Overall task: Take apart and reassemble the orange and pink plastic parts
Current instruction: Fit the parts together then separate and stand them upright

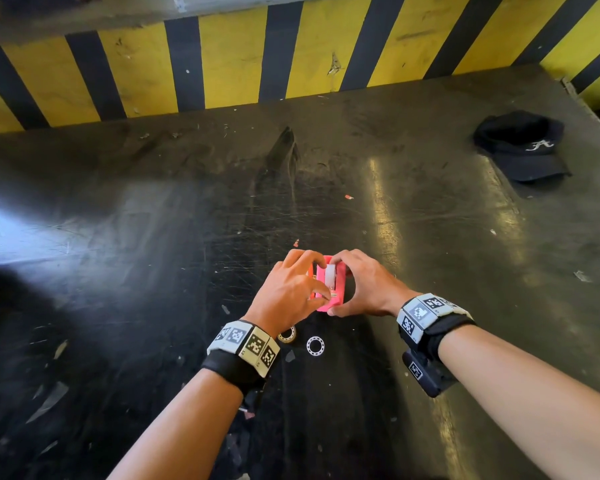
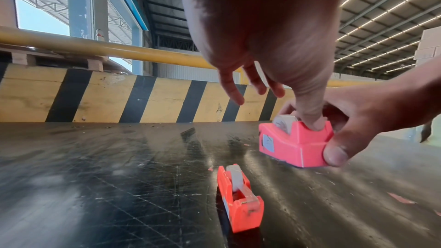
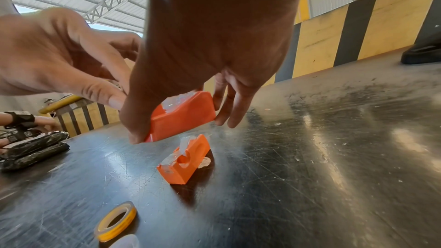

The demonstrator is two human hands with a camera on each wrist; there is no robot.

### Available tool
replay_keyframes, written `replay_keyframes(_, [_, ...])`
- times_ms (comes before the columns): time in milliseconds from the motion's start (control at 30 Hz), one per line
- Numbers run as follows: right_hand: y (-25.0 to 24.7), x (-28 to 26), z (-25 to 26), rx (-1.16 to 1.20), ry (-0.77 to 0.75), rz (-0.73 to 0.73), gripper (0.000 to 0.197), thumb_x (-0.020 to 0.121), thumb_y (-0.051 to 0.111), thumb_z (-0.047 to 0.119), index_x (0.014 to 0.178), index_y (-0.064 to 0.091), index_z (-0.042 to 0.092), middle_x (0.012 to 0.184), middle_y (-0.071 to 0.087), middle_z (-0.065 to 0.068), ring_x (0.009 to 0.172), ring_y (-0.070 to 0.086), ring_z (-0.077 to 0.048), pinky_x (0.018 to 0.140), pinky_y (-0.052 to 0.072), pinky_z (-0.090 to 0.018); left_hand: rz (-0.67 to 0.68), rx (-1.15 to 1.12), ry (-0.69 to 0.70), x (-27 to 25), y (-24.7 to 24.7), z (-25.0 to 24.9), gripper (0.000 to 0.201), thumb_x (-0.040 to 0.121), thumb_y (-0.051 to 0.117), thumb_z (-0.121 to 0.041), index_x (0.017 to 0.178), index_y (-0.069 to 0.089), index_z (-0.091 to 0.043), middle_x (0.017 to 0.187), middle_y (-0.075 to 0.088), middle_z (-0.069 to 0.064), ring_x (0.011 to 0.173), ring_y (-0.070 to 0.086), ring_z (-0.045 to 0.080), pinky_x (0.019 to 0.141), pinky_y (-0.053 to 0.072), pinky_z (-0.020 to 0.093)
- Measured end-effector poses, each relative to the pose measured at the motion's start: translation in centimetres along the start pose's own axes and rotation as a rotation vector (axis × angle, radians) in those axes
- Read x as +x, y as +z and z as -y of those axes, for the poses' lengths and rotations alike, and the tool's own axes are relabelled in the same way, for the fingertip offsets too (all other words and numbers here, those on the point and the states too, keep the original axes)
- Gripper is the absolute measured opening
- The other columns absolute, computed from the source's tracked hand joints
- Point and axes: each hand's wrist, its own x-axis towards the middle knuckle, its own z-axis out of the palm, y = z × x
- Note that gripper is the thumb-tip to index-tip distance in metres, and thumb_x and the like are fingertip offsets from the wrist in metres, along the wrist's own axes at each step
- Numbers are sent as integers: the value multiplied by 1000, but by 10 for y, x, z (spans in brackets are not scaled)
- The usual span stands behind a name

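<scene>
A pink tape dispenser [image 1: 331, 289] with a whitish tape roll [image 1: 330, 273] in it stands on the dark table [image 1: 153, 237]. My right hand [image 1: 364, 285] grips its body, thumb at the near end and fingers on the far side. My left hand [image 1: 291, 289] is over it. The left wrist view shows my left thumb [image 2: 310, 118] pressing into the top of the dispenser [image 2: 293, 144] behind the roll, other fingers straight and free. A smaller orange dispenser [image 2: 238, 199] stands on the table just beside it, also in the right wrist view [image 3: 186, 159].
A yellowish tape roll [image 1: 287, 335] and a white ring [image 1: 315, 346] lie near my left wrist. A black cap [image 1: 523, 147] sits at the far right. A yellow-and-black striped barrier [image 1: 222, 64] bounds the table's far edge. Another person's hands and a black bundle [image 3: 31, 148] are at the left.
</scene>
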Motion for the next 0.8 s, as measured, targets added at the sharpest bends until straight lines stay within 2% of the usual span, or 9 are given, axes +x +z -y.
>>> replay_keyframes(100, [1, 0, -2, 8, 4, 13, 97, 56, 99, 46, 136, 45, 34, 139, 50, 5, 125, 56, -19, 98, 50, -33, 23, 27, -26, -2, 4, -2, 12, 86, 79, -37, 96, 84, -35, 138, 56, 0, 133, 45, 24, 99, 51, 47])
replay_keyframes(233, [5, -1, -4, 21, 33, 9, 100, 57, 100, 44, 137, 41, 36, 141, 52, 2, 127, 57, -21, 101, 51, -37, 129, 59, -50, -1, 3, -4, 20, 90, 74, -42, 109, 79, -39, 149, 47, -2, 143, 33, 23, 108, 42, 46])
replay_keyframes(333, [6, 0, -6, 24, 51, 10, 106, 57, 101, 44, 140, 37, 36, 141, 52, -1, 128, 57, -24, 103, 51, -39, 164, 64, -66, -2, 4, -4, 23, 96, 65, -37, 114, 77, -41, 155, 41, -2, 148, 26, 24, 111, 40, 49])
replay_keyframes(466, [10, 2, -8, 1, 73, 52, 124, 59, 100, 45, 159, 30, 25, 156, 43, -2, 140, 49, -24, 113, 46, -42, 206, 41, -82, -1, 7, -4, 27, 96, 62, -30, 115, 77, -40, 162, 32, 0, 154, 18, 27, 114, 39, 55])
replay_keyframes(566, [16, 5, -13, 3, 80, 63, 122, 60, 100, 44, 158, 32, 23, 156, 43, 0, 141, 48, -22, 115, 45, -41, 282, 11, -96, -1, 8, 2, 34, 96, 59, -20, 118, 76, -40, 167, 25, 0, 156, 11, 29, 115, 35, 56])
replay_keyframes(633, [18, 11, -17, 12, 92, 43, 120, 58, 100, 42, 157, 34, 23, 155, 44, 0, 139, 48, -21, 115, 44, -39, 282, -48, -115, -3, 7, 12, 43, 94, 56, -11, 114, 78, -41, 167, 28, -1, 156, 14, 28, 115, 38, 56])
replay_keyframes(700, [19, 19, -22, 4, 105, 43, 120, 58, 100, 38, 157, 33, 23, 156, 42, 0, 140, 48, -22, 115, 43, -39, 231, -117, -165, -8, 6, 24, 46, 91, 55, -4, 105, 81, -40, 162, 38, -1, 153, 24, 26, 115, 40, 55])
replay_keyframes(800, [23, 32, -29, -49, 119, 59, 121, 60, 99, 32, 159, 30, 21, 160, 37, -1, 141, 48, -25, 113, 45, -40, 210, -154, -247, -17, 11, 43, 40, 92, 56, -6, 95, 80, -37, 151, 50, -3, 145, 37, 24, 114, 42, 51])
